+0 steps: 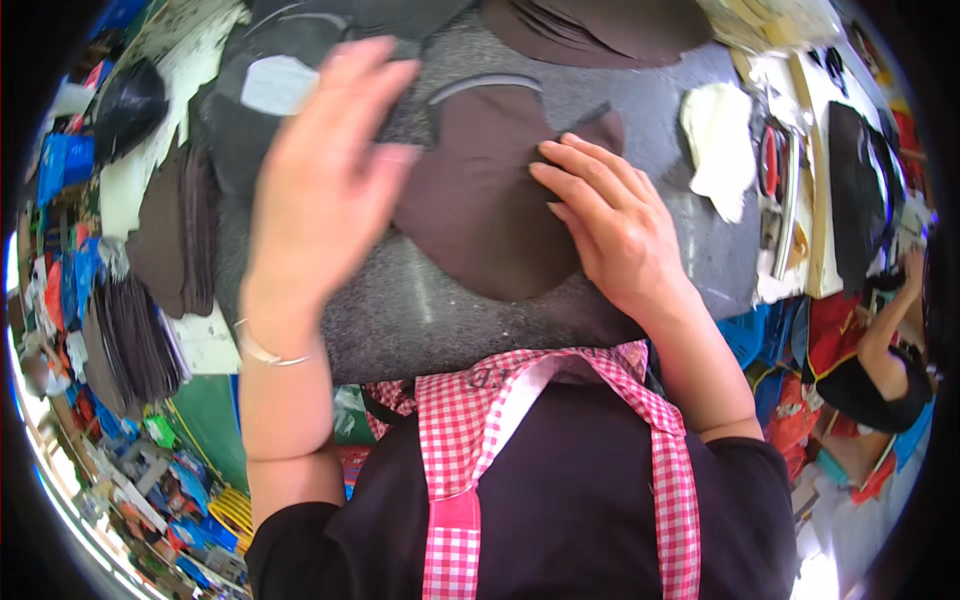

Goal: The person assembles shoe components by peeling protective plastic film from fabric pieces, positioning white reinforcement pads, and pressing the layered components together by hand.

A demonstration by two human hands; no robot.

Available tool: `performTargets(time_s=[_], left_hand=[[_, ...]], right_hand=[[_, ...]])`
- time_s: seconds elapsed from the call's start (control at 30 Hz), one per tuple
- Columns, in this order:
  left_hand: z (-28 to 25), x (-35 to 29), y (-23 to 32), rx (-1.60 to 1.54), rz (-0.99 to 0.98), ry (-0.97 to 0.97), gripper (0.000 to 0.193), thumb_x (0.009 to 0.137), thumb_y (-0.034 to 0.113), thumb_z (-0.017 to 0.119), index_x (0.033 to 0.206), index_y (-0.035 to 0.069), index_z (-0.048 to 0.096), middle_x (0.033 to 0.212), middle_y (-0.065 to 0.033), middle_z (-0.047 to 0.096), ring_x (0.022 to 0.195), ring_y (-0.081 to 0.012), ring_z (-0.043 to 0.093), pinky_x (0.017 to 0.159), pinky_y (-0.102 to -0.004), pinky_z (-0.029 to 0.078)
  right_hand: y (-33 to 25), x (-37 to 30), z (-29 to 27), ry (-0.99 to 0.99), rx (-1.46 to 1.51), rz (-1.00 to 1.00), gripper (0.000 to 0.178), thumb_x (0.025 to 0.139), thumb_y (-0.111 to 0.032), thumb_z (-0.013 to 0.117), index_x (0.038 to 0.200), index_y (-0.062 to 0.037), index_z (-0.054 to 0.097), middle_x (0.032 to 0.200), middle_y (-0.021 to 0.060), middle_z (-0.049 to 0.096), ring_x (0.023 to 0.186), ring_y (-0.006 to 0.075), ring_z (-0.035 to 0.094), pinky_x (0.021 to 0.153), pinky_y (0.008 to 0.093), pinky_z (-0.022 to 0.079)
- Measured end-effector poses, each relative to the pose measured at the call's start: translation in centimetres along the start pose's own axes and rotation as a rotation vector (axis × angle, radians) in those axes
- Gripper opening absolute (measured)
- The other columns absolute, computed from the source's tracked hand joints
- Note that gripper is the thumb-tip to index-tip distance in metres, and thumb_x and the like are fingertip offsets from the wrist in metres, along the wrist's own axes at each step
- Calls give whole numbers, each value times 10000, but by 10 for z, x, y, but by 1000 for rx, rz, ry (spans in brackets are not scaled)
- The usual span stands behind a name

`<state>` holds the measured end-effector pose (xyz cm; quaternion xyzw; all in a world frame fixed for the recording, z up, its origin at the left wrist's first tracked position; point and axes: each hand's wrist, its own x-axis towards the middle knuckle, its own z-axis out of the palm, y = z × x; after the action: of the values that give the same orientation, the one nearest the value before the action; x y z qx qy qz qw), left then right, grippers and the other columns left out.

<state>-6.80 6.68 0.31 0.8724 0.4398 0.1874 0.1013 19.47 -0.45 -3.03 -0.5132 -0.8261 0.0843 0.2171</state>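
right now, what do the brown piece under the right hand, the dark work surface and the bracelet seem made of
Brown piece: probably leather or a synthetic like it; matt, thin-looking sheet with cut edges.
Work surface: perhaps stone or coated board, hard to tell; dark, speckled, with soft sheen.
Bracelet: likely metal, given its narrow, silvery band.

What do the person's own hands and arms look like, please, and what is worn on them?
The left hand and right hand wear no gloves. A thin, pale, shiny bangle circles the left wrist. Both forearms are bare below short black sleeves. Blur hides finer details of the left hand.
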Motion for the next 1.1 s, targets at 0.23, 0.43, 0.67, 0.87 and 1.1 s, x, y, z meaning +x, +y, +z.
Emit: performTargets(time_s=[0.23,0.43,0.67,0.87,1.1], left_hand=[[-33,-46,-67,116,-300,-82,606,772,-33,610,1361,76,518,1304,-146,608,1229,-322,574,1009,-394,456],[-34,-56,-100,69,-409,542,196,928,68,649,1116,22,677,1010,-79,726,909,-161,684,822,-267,516],[-26,-23,46,286,256,544,262,811,4,701,1064,52,748,1081,-77,719,820,-165,655,746,-296,509],[61,-40,101,-74,175,-59,518,729,230,771,1214,79,671,1278,-36,612,893,-204,548,785,-333,469],[34,-50,66,-1572,-541,-5,533,774,167,842,1205,-31,597,1066,-97,682,753,-51,603,609,-188,474]], right_hand=[[14,-1,-15,170,97,47,455,747,-87,762,1183,-67,635,1228,110,625,1190,313,563,1017,420,457],[56,-23,-65,124,-309,321,825,600,-184,891,1335,-64,536,1318,129,552,1289,346,441,1078,426,397],[89,-45,-63,146,-207,486,383,859,-255,724,1152,-18,657,1141,175,653,1060,344,632,932,415,486],[82,-32,-76,655,-162,511,196,946,-150,641,1062,-3,699,812,124,691,643,128,644,589,272,507],[6,-12,-62,211,1064,475,190,895,-18,664,1068,60,656,831,96,691,600,105,635,495,213,503]])
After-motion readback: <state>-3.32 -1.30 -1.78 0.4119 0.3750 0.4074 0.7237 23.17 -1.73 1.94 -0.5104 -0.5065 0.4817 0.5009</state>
